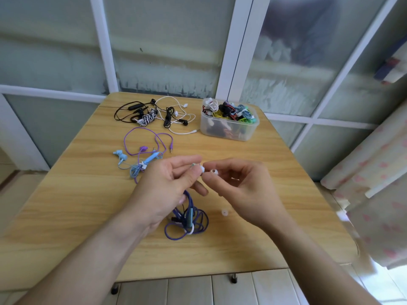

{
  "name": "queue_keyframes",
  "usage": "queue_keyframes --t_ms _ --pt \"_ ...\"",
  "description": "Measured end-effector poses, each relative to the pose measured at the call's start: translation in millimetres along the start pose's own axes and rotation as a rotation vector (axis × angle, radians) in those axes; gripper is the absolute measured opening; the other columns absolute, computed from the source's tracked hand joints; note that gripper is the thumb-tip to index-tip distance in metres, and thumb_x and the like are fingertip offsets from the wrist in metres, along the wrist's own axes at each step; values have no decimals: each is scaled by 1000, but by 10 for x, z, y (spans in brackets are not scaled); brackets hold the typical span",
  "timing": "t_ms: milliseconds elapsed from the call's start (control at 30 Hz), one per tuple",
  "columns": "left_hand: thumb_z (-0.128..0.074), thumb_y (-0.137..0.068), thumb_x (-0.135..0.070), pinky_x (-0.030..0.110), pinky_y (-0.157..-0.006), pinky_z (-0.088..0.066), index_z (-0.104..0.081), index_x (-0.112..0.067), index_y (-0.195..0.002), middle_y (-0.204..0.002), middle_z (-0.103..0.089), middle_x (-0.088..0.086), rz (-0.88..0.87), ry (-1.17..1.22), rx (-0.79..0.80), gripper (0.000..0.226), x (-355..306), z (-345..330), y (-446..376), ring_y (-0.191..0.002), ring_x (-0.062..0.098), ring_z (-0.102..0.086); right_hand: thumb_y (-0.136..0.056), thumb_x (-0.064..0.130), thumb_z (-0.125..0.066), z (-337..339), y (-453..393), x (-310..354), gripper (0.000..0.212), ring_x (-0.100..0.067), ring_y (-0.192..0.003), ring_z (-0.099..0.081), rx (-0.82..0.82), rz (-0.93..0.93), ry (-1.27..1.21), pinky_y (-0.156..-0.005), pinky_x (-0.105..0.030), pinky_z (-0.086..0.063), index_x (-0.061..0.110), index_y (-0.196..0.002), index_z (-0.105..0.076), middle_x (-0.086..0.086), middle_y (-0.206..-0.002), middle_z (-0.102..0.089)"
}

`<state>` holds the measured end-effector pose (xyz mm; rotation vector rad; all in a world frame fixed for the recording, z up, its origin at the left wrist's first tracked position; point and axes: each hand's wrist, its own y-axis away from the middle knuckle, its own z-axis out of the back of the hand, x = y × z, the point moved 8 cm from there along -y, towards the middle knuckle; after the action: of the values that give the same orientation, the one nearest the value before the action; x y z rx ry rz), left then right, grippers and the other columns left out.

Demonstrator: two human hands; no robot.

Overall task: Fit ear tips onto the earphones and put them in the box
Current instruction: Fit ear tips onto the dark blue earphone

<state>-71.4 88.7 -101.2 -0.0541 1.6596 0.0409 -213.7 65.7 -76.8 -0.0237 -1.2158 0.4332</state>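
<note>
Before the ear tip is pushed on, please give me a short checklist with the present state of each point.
1. Left hand holds the earbud: ok.
2. Right hand pinches an ear tip: ok.
3. Tip lined up with the earbud: cannot tell, too small.
4. Spare ear tip in reach on the table: ok.
5. Dark blue cable free of other cables: ok.
6. Box open: ok.

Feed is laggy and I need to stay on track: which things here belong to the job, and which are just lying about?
In the job:
- left hand pinching the dark blue earphones
- right hand holding a white ear tip
- spare ear tip on the table
- plastic box, already holding coiled earphones

Lying about:
- light blue earphones
- purple cable
- black and white earphones
</note>
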Motion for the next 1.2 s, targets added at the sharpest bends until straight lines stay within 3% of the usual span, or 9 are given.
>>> queue_keyframes --t_ms 100,167,267,367,467,600,833,1000,1200 --pt "-63 -87 -23 17 -37 -25 -68 -15 -113 -75 -73 15 -9 -25 9 28 -20 18 10 -59 16 -61 -81 23 -79 21 -6 59 11 -13 -58 -57 -29 63 -6 -54 -44 -52 21 -92 -79 -6 -72 -69" --pt "-61 -85 -27 17 -37 -23 -71 -11 -106 -74 -73 8 -12 4 29 28 -41 -6 8 -56 14 -61 -82 22 -79 46 -9 89 9 -12 -58 -56 -52 100 -23 -56 -40 -50 22 -91 -79 -2 -70 -69" --pt "-58 -87 -28 17 -36 -27 -71 -1 -95 -76 -66 5 19 123 49 31 -30 -70 2 -49 11 -54 -84 17 -77 97 -13 102 8 -14 -62 -60 -99 116 -49 -60 -45 -54 24 -87 -77 7 -71 -71" --pt "-61 -86 -18 18 -37 -31 -71 -5 -96 -76 -63 7 -9 138 21 19 -31 -71 -13 -55 13 -54 -84 17 -77 132 -16 85 5 -15 -65 -63 -130 102 -42 -62 -45 -56 19 -88 -76 7 -72 -70" --pt "-63 -88 -8 18 -39 -33 -70 -9 -103 -77 -69 7 -93 57 -2 17 -81 -37 -11 -59 16 -58 -84 18 -76 118 -20 54 3 -9 -59 -61 -86 57 -46 -56 -30 -52 17 -86 -76 5 -67 -68" --pt "-67 -85 -9 17 -39 -34 -70 -12 -97 -77 -72 9 -138 39 -53 13 -96 -9 -7 -60 17 -60 -84 19 -75 116 -25 17 6 -5 -54 -58 -58 15 -72 -48 -16 -43 12 -85 -74 8 -60 -65" --pt "-68 -84 -7 14 -41 -34 -70 -11 -92 -69 -71 7 -96 42 -66 9 -63 22 -18 -64 21 -60 -84 4 -73 83 -52 80 21 -14 -61 -61 -14 160 -103 -61 -25 -52 11 -104 -75 -3 -77 -69" --pt "-67 -82 -4 16 -38 -29 -70 -12 -88 -67 -70 11 -32 133 -77 11 -6 19 -6 -59 17 -57 -80 1 -75 90 -32 115 19 -23 -67 -70 -51 202 -114 -67 -29 -57 10 -97 -76 -8 -80 -74" --pt "-67 -83 -1 15 -40 -34 -70 -11 -89 -71 -71 10 -66 123 -84 12 -28 21 -2 -56 16 -58 -77 -1 -76 77 -27 115 16 -20 -62 -72 -78 107 -246 -62 -20 -54 9 -88 -75 -7 -73 -75"
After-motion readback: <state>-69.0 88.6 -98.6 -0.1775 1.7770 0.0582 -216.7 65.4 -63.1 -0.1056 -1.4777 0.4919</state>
